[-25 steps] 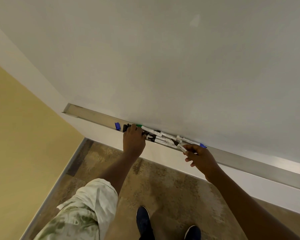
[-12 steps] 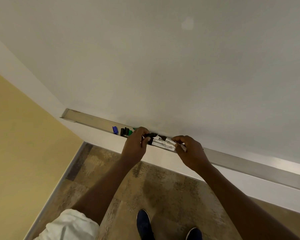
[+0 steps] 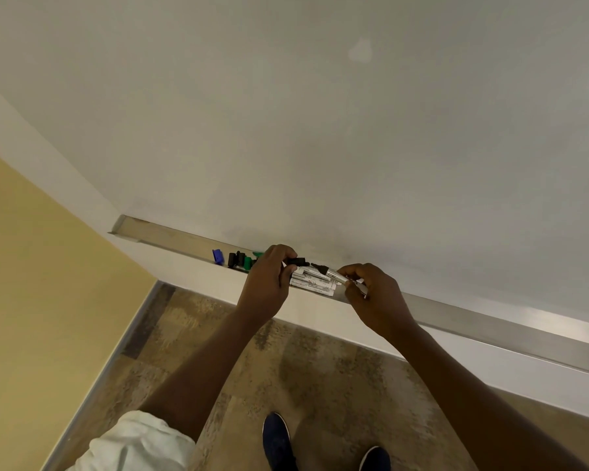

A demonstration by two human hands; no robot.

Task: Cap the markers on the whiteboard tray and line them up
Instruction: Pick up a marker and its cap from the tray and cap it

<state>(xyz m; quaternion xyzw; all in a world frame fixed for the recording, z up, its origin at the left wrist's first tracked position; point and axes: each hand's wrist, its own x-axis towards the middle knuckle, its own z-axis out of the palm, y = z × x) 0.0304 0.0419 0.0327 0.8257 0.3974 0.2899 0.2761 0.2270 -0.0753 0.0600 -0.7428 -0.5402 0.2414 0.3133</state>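
Dim, even indoor light; wide-angle bending at edges; soft focus.

A long metal whiteboard tray (image 3: 490, 321) runs along the board's lower edge, holding a cluster of white-barrelled markers (image 3: 312, 282) near its middle, with a green cap (image 3: 248, 263), two black caps (image 3: 235, 259) and a blue cap (image 3: 218, 256) lying loose to the markers' left.

The tray (image 3: 490, 322) ran bare to the right of the right hand (image 3: 374, 297). Leftward, loose caps (image 3: 238, 260) crowded the channel beside the left hand (image 3: 269, 280), with open tray beyond them. White markers (image 3: 315, 283) filled the gap between both hands.
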